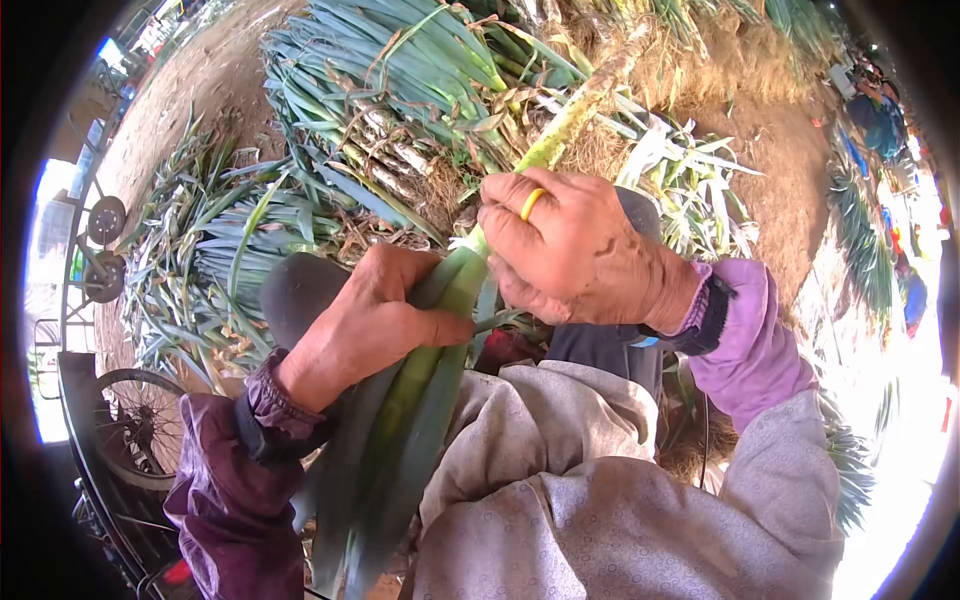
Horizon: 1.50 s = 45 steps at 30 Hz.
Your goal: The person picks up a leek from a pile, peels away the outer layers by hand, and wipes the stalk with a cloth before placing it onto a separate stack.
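Note:
A long leafy stalk, like a leek [462, 283], runs from its dirty root end at the upper right down to broad green leaves over my lap. My left hand [375, 325] is wrapped round the leafy part, thumb across it. Just above it, my right hand [585, 245], with a yellow ring on one finger, is closed on the paler shaft. Its fingertips are partly hidden. Beyond my hands lies a heap of similar stalks [375, 75] with roots and dry leaves.
More green leaves [255, 240] lie on the left. Pale stripped leaves [690, 190] are on the ground at the right. A spoked wheel [140, 425] and metal frame stand at the lower left. A person [880, 120] is at the far right.

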Available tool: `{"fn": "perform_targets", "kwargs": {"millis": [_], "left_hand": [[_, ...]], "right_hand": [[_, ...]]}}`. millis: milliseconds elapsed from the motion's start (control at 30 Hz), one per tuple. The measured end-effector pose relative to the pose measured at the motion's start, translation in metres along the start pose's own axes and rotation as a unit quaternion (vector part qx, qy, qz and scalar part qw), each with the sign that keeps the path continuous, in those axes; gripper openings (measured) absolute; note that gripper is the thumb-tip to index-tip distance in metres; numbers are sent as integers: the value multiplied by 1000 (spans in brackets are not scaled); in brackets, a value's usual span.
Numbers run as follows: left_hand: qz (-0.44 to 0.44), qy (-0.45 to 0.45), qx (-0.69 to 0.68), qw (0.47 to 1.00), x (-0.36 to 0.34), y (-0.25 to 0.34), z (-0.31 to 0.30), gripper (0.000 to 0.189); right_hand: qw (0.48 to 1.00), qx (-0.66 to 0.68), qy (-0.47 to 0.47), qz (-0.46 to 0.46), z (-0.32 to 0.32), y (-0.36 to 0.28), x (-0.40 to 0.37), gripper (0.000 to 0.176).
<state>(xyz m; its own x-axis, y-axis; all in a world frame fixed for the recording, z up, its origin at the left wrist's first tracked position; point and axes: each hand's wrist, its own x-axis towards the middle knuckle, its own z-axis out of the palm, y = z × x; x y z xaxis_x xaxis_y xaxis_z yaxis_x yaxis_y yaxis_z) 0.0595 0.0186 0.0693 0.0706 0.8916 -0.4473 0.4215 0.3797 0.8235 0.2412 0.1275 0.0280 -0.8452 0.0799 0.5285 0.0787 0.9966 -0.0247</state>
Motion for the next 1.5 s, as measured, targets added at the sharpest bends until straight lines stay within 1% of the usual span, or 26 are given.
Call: {"fn": "perform_targets", "kwargs": {"millis": [67,167,267,333,433,467,533,567,633,667,733,767,800,900,933,967,1000,1033,1133,1167,1233,1267,1333,1367,1433,1500], "left_hand": [[1,3,4,1000,0,1,1,27],[7,-8,-7,1000,4,-3,2,25],[4,-11,-2,1000,5,-6,1,23],[1,-6,10,1000,7,-6,0,22],[55,32,82,995,11,-16,2,24],[98,55,147,983,12,-20,4,24],[182,100,275,939,12,-28,7,25],[173,118,329,921,11,-28,10,25],[154,152,434,874,9,-28,17,25],[164,160,446,865,9,-30,18,26],[185,175,471,845,8,-34,18,26],[185,184,484,835,7,-35,18,27],[185,193,496,826,7,-35,20,27],[172,207,534,802,6,-37,23,27],[157,212,547,794,6,-38,25,26],[140,219,562,785,5,-40,27,26],[138,215,645,721,4,-43,30,25],[76,172,659,728,0,-32,35,17],[89,279,712,638,5,-46,47,32],[129,316,676,653,9,-50,50,31],[159,330,675,640,9,-52,48,32],[163,334,673,639,6,-52,47,32],[173,338,667,641,-1,-54,45,32],[176,344,658,647,-3,-54,46,32],[180,355,639,659,-3,-57,50,32],[138,329,631,689,7,-64,56,33]], "right_hand": [[1000,-28,-2,-2,4,2,0,32],[1000,-14,-6,9,8,13,-3,30],[997,68,34,13,10,15,-7,28],[998,52,41,7,15,16,-6,26],[998,25,51,-8,17,21,-8,23],[998,17,54,-15,17,22,-9,23],[998,-36,52,-8,18,19,-10,20],[997,-63,51,-5,18,18,-10,18],[992,-86,96,6,26,19,-8,15],[988,-97,120,11,29,20,-6,14],[987,-44,146,55,32,20,-5,14],[984,-17,159,77,34,20,-4,14],[979,2,161,123,38,20,-3,16],[958,29,209,193,39,16,5,10],[943,68,229,233,43,18,6,13],[930,100,186,301,42,19,0,12],[910,138,149,362,38,21,-9,14],[887,189,124,403,41,23,-5,17],[831,218,220,462,42,29,-5,19],[809,228,292,457,58,57,-19,18],[698,333,394,497,44,72,-15,15],[842,55,370,390,38,93,-26,14],[814,71,423,392,36,147,-60,18],[803,84,411,423,39,160,-73,20],[780,110,383,483,26,162,-70,25],[779,-21,405,478,26,170,-54,27]]}}
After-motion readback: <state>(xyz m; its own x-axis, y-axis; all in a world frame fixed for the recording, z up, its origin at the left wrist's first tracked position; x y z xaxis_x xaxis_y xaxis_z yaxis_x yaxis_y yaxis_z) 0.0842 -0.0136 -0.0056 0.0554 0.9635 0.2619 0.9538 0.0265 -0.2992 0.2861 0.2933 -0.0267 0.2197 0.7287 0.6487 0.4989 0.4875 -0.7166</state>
